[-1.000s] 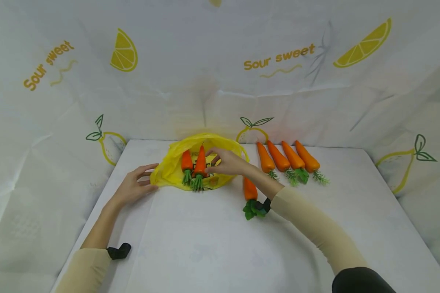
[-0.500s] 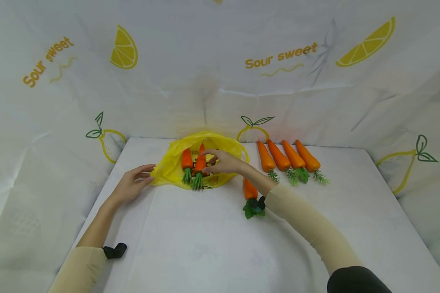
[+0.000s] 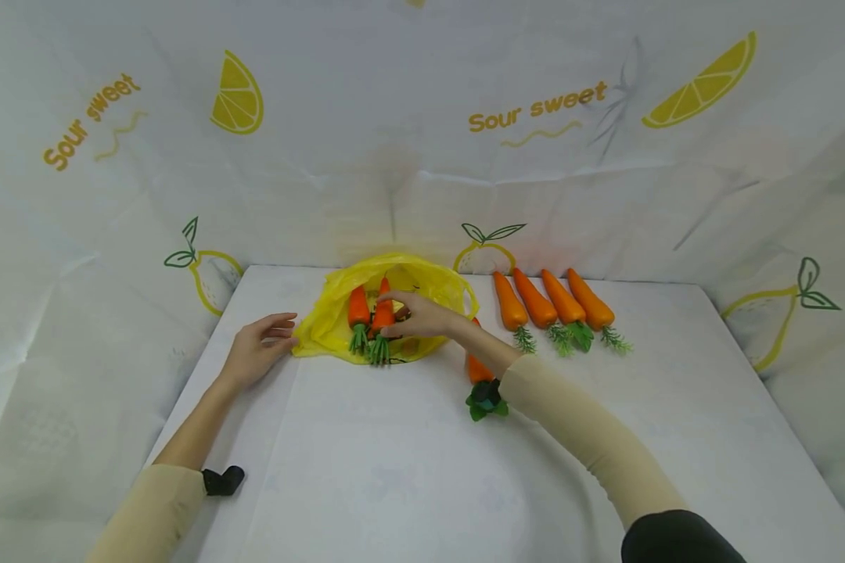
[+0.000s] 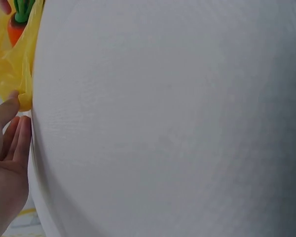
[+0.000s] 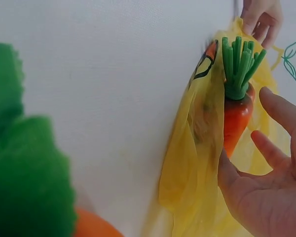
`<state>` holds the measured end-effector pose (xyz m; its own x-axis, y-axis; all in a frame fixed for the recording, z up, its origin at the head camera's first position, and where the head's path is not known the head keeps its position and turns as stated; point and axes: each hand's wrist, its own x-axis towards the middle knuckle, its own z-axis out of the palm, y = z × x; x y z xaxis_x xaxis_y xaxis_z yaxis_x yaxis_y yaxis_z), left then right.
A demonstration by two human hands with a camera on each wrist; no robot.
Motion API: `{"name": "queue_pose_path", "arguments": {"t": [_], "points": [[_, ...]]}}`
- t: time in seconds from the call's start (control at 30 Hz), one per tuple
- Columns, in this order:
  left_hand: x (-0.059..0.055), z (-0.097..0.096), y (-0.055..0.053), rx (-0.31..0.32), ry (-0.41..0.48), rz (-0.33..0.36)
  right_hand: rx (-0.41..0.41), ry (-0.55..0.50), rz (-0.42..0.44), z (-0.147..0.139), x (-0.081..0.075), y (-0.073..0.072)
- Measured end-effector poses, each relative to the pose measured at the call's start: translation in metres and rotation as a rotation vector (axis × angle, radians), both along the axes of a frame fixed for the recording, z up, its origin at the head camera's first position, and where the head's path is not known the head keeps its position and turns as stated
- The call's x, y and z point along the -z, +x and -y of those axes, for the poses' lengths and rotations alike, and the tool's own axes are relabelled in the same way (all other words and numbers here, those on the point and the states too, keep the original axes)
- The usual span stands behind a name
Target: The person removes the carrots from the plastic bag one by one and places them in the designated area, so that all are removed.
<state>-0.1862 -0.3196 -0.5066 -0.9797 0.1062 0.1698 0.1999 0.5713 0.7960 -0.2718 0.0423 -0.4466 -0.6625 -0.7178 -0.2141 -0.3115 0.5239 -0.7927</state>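
A yellow plastic bag lies on the white table with its mouth spread towards me. Two orange carrots with green stem tufts, one on the left and one on the right, lie in the mouth. My right hand reaches over the bag, its fingers spread loosely against the right carrot. In the right wrist view a gap shows between thumb and fingers. At the bag's left corner, my left hand touches the yellow plastic with its thumb; the other fingers are extended. Another carrot lies under my right wrist, partly hidden.
Several carrots with leafy tops lie in a row at the back right of the table. A white sheet printed with lemons hangs behind the table and along its sides.
My right hand has shifted slightly left, its fingers now overlapping the right carrot, whose tip has tilted a little left. My left hand has drawn back slightly to the left.
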Motion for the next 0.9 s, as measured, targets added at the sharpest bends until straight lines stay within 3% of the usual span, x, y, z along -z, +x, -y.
{"name": "queue_pose_path", "arguments": {"t": [0.33, 0.5, 0.77, 0.9], "points": [[0.0029, -0.0021, -0.0010, -0.040, -0.016, -0.018, -0.023, 0.032, -0.049, 0.0030, 0.0058, -0.0020], [0.0047, -0.0023, -0.0009, -0.034, -0.025, -0.029, 0.004, 0.052, -0.047, 0.0029, 0.0078, -0.0017], [0.0026, -0.0033, 0.0003, 0.072, 0.013, -0.123, 0.042, 0.045, -0.028, 0.0019, 0.0080, 0.0004], [0.0012, -0.0033, 0.0010, 0.108, 0.033, -0.128, 0.041, 0.044, -0.043, 0.0011, 0.0073, 0.0011]]}}
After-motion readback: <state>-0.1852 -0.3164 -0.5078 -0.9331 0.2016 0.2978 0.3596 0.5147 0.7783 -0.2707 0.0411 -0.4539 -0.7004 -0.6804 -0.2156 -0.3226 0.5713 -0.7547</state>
